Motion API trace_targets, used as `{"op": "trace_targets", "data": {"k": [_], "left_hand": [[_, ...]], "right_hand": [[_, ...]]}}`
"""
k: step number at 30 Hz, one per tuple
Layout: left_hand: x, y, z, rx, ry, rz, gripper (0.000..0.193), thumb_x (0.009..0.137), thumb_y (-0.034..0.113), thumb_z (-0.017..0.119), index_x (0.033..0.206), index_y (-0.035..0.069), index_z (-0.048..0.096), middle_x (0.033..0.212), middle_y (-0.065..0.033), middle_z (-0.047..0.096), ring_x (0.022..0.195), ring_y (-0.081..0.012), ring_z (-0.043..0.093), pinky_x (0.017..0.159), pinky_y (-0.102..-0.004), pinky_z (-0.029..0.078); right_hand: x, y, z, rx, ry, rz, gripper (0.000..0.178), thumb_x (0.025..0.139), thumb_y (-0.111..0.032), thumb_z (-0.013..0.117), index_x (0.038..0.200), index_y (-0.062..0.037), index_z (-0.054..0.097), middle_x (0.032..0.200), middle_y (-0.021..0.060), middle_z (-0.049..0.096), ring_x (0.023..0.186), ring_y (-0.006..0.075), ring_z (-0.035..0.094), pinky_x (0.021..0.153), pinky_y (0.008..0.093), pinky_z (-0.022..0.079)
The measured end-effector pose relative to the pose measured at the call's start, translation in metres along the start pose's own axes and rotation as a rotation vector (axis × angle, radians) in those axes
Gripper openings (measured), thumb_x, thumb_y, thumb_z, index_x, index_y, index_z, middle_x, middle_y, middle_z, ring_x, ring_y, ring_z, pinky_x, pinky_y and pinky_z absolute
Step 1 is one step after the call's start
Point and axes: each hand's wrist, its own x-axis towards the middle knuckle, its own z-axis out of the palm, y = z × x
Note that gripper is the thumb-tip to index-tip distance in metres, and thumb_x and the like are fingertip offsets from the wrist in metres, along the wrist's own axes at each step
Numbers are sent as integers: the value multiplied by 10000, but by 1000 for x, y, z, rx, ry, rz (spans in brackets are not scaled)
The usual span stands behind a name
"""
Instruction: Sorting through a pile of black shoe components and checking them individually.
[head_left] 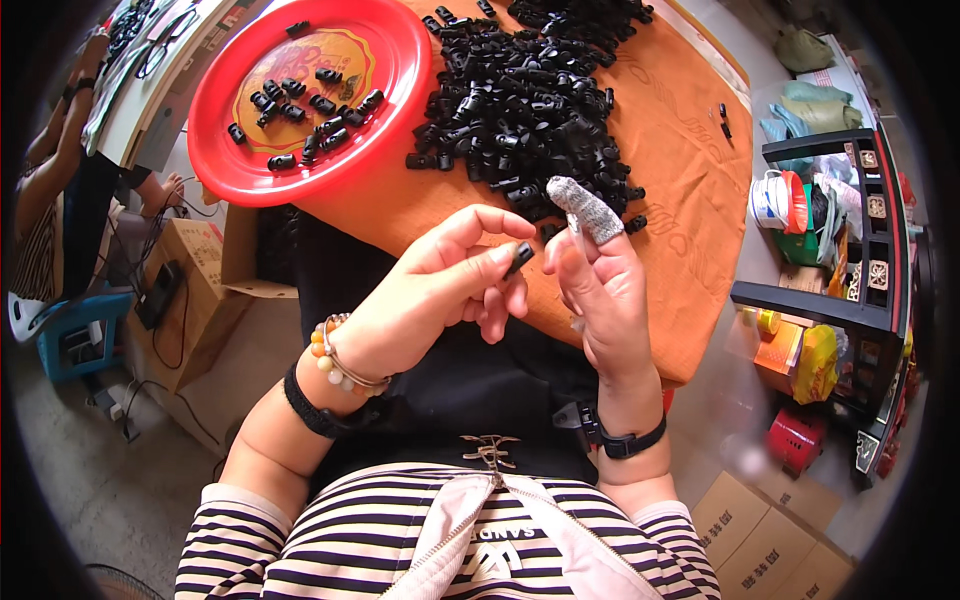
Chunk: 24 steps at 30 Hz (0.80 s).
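Note:
My left hand (445,268) is over the near edge of the orange-covered table, pinching a small black barrel-shaped plastic piece (519,260) between thumb and forefinger. Just to its right, my right hand (608,290) is raised with thumb and forefinger apart and nothing visible between them. A grey knitted finger cover (590,212) is on its forefinger; the other fingers are partly hidden. Beyond both hands spreads a large heap of similar black pieces (525,110). A round red plastic tray (408,120) at the left holds several more, scattered over its yellow printed centre.
The orange tablecloth (680,230) carries a few stray pieces at its right. A dark-framed shelf (830,305) with bags and tubs stands on the right, above cardboard boxes (770,540). At left are an open carton (190,310), a blue stool (75,335), cables, and another person's arm (62,150).

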Motion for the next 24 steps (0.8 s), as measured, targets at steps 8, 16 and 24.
{"op": "trace_targets", "data": {"k": [8,16,24], "left_hand": [[0,3,-4,-238,18,49,301,931,190,447,1202,61,429,767,-62,541,582,-108,503,548,-214,425],[1,-2,-2,-264,72,105,294,933,179,455,1204,71,423,744,-12,524,574,-54,442,501,-202,343],[-1,1,-6,-242,-29,85,251,957,235,444,1158,87,471,767,25,519,677,-25,494,562,-181,398]], "right_hand": [[-6,2,0,-16,-96,25,445,875,-94,587,1276,5,420,941,5,561,750,30,464,677,173,392],[-12,3,10,-94,-139,17,410,855,-35,593,1243,-6,461,1009,48,595,867,41,528,762,180,433],[-13,7,12,-119,-96,-30,380,851,-44,601,1214,-14,496,976,34,600,822,25,518,718,171,434]]}}
